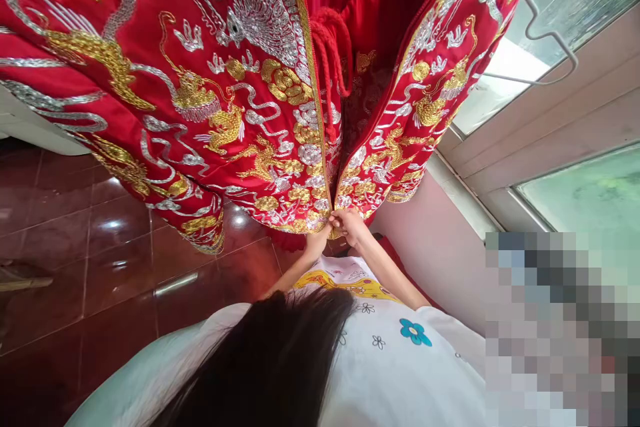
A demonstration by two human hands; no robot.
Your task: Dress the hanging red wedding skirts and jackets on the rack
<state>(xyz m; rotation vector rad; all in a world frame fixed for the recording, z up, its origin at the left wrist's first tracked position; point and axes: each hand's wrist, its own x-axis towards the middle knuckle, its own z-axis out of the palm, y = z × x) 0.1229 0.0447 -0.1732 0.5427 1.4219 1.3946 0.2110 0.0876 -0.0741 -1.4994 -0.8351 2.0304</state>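
A red jacket [240, 100], heavily embroidered in gold and silver, hangs in front of me with its front parted from the top down. Zipper teeth [385, 103] run along the front edge, and the two edges come together at the hem. There, my right hand [351, 225] pinches the bottom of the front edges, fingers closed. Close beside it and lower, my left hand [318, 240] is closed on the left panel's bottom corner. The fingers hide the small part between them. Inside the opening hangs a red cord [333, 47] tied in loops.
A white wire hook [555, 37] sticks out by the framed window [565, 97] on the right. Below it is a pale wall [425, 233]. Dark red glossy tiles [115, 260] cover the floor at left. My dark hair [270, 360] hangs over my white flowered top [395, 367].
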